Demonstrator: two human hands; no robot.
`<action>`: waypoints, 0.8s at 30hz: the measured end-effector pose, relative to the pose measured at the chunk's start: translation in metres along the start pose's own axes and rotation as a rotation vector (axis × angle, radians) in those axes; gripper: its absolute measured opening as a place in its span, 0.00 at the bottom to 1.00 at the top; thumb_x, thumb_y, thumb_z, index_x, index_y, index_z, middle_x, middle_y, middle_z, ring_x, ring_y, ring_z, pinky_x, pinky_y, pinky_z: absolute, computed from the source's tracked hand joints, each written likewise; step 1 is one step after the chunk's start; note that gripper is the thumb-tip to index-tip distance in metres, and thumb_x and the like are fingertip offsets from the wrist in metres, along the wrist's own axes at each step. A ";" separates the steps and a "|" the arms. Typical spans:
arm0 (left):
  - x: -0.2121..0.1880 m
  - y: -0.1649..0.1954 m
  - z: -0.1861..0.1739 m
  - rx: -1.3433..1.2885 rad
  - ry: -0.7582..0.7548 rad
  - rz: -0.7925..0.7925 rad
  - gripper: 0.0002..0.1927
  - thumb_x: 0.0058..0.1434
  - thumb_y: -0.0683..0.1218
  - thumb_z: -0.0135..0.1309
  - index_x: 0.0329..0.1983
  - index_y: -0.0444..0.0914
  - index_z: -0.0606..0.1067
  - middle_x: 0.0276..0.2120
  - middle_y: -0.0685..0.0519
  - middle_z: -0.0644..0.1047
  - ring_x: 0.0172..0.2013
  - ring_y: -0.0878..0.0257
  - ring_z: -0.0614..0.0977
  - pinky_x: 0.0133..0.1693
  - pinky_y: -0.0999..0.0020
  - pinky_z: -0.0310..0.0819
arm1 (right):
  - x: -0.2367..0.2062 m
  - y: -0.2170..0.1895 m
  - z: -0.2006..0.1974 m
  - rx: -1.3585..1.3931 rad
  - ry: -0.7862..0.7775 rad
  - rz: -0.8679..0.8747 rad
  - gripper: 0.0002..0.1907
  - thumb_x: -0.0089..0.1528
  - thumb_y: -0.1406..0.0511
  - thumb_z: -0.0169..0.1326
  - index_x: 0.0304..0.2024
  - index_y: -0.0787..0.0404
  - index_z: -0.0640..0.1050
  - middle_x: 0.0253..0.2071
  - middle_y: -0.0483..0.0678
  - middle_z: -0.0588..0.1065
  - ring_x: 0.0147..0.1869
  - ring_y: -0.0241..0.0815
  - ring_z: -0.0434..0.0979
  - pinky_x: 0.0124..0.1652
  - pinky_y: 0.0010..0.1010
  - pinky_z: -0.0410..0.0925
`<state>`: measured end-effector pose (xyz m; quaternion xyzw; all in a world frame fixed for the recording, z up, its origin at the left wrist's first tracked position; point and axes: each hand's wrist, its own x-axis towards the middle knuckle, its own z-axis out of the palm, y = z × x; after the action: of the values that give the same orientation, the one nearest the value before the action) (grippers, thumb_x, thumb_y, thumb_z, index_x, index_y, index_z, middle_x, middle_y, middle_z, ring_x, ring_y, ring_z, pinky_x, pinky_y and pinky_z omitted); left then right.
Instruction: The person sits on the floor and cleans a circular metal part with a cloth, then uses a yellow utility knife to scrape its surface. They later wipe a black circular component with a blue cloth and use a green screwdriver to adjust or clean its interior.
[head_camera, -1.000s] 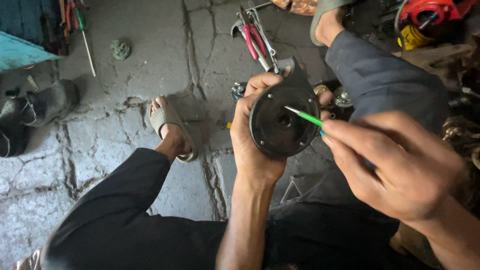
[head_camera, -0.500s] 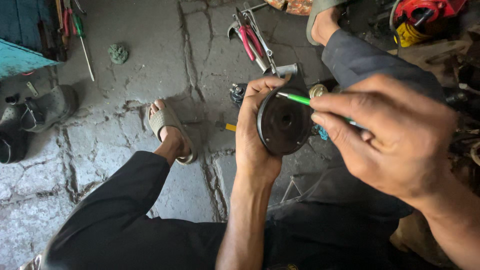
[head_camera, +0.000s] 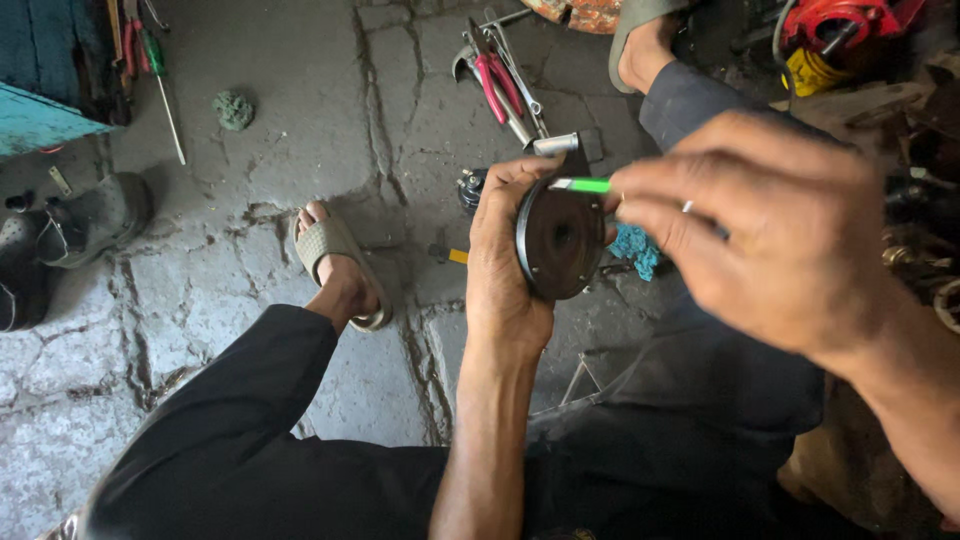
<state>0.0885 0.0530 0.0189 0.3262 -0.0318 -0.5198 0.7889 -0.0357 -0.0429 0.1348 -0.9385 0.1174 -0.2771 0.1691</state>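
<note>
Left hand (head_camera: 505, 270): raised over the lap, fingers clamped around the rim of a dark round metal disc (head_camera: 560, 240), held on edge with its hollow face turned toward the right hand. A short silver tube (head_camera: 556, 145) juts from the disc's top edge.

Right hand (head_camera: 775, 235): close to the camera and blurred, fingers pinched together on a thin green-handled tool (head_camera: 583, 185), whose tip lies against the disc's upper rim.

Floor (head_camera: 300, 100): cracked grey stone. Red-handled pliers (head_camera: 497, 85) lie with other metal tools near the far edge, just beyond the disc. A blue rag (head_camera: 635, 250) lies below the disc, partly hidden. A green-handled screwdriver (head_camera: 160, 75) lies toward the far left corner, a small green wad (head_camera: 234, 108) beside it. A dark shoe (head_camera: 95, 215) stands at the left edge. Sandalled foot (head_camera: 340, 265): planted left of the disc.
</note>
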 end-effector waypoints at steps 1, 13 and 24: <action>0.000 -0.001 -0.001 -0.019 -0.013 0.017 0.12 0.75 0.49 0.43 0.49 0.36 0.70 0.40 0.44 0.80 0.41 0.55 0.84 0.42 0.61 0.84 | 0.000 -0.002 0.001 0.031 -0.017 -0.008 0.07 0.57 0.72 0.68 0.37 0.68 0.84 0.32 0.52 0.80 0.31 0.38 0.80 0.28 0.25 0.71; 0.002 -0.005 -0.005 -0.061 0.022 -0.024 0.11 0.74 0.49 0.44 0.49 0.39 0.74 0.45 0.52 0.78 0.45 0.63 0.82 0.48 0.66 0.79 | -0.008 -0.006 0.005 0.135 -0.065 -0.036 0.10 0.56 0.71 0.66 0.40 0.68 0.82 0.35 0.51 0.79 0.35 0.38 0.82 0.32 0.23 0.75; 0.007 -0.008 -0.012 -0.119 0.001 -0.104 0.10 0.68 0.47 0.44 0.46 0.38 0.72 0.40 0.49 0.78 0.41 0.59 0.83 0.47 0.63 0.80 | -0.030 0.005 0.010 0.291 -0.199 -0.185 0.12 0.56 0.75 0.62 0.44 0.68 0.82 0.38 0.52 0.79 0.35 0.37 0.81 0.30 0.23 0.74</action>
<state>0.0902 0.0507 0.0026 0.2803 0.0163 -0.5610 0.7787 -0.0552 -0.0353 0.1104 -0.9338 -0.0278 -0.2112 0.2876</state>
